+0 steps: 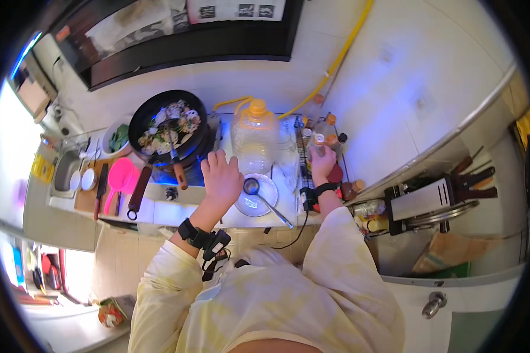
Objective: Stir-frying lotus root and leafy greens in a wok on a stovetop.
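Observation:
My right hand (322, 164) closes around a bottle with a white cap (319, 138) in a wire rack (304, 145) of condiment bottles. Other bottles with orange and black caps crowd around it. My left hand (222, 180) hovers palm down by the stove's front edge, fingers a little apart, with nothing visible in it. Beside it a metal ladle (268, 204) rests across a white plate (271, 185). To its left stands a black wok (134, 128) on the stove, with cooked food (176, 128) and a wooden-handled spatula (179, 172) in it.
A large clear jug with a yellow cap (256, 137) stands behind the plate. Left of the wok are a pink dipper (122, 173), a knife (101, 189) on a cutting board (85, 200), a bowl of greens (118, 139) and a sink (66, 167). A knife block (419, 203) is at right.

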